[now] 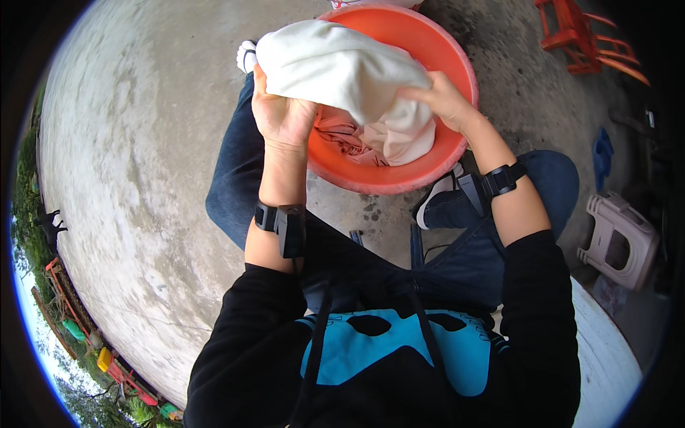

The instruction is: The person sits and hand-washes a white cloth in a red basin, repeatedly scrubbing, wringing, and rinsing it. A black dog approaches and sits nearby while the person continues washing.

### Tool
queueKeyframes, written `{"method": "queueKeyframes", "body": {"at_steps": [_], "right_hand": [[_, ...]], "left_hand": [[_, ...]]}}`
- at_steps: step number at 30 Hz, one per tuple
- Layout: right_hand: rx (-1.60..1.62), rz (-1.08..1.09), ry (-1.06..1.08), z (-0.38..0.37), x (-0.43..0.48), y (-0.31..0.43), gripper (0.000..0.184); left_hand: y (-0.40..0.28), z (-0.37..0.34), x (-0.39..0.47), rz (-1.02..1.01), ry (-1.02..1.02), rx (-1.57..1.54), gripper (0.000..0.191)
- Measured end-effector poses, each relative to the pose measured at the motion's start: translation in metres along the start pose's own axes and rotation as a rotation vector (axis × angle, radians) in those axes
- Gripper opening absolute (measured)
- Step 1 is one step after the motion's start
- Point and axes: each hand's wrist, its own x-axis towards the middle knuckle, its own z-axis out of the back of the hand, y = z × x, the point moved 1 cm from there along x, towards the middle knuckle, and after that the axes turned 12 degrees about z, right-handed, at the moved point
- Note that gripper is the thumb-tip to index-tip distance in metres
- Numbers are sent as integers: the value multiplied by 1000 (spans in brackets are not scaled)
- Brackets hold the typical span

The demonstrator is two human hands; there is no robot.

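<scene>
A white cloth garment (337,59) is stretched between my two hands above a round orange-red plastic basin (393,182). My left hand (283,115) grips its near left edge, palm turned up and thumb on the outer side. On the right, my right hand (447,101) pinches the cloth close to the basin's right rim. Part of the white fabric hangs down into the basin. Beneath it lies a bunched pinkish cloth (342,134) with dark markings. The lower folds hide where one fabric ends and the other begins.
The basin stands on a concrete floor (144,134) between my knees. At the upper right is a red stool (575,40). A grey plastic stool (621,241) and a blue slipper (602,158) lie to the right. A black dog (51,227) stands at the far left.
</scene>
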Motion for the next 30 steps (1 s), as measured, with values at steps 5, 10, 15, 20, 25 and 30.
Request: {"method": "queueKeyframes", "body": {"at_steps": [5, 10, 15, 20, 25, 30], "right_hand": [[-117, 305, -57, -40, -6, 25, 31], [-936, 397, -161, -69, -9, 24, 35], [-180, 319, -72, -17, -1, -20, 34], [-119, 128, -106, 26, -11, -20, 28], [512, 168, -302, 18, -9, 26, 38], [-553, 592, 10, -78, -21, 22, 23]], "left_hand": [[40, 62, 18, 21, -589, 377, 54], [99, 92, 16, 107, -462, 217, 33], [82, 54, 17, 0, -747, 552, 57], [49, 30, 13, -246, -757, 571, 43], [47, 55, 10, -140, -895, 803, 29], [66, 81, 14, 140, -859, 512, 30]]}}
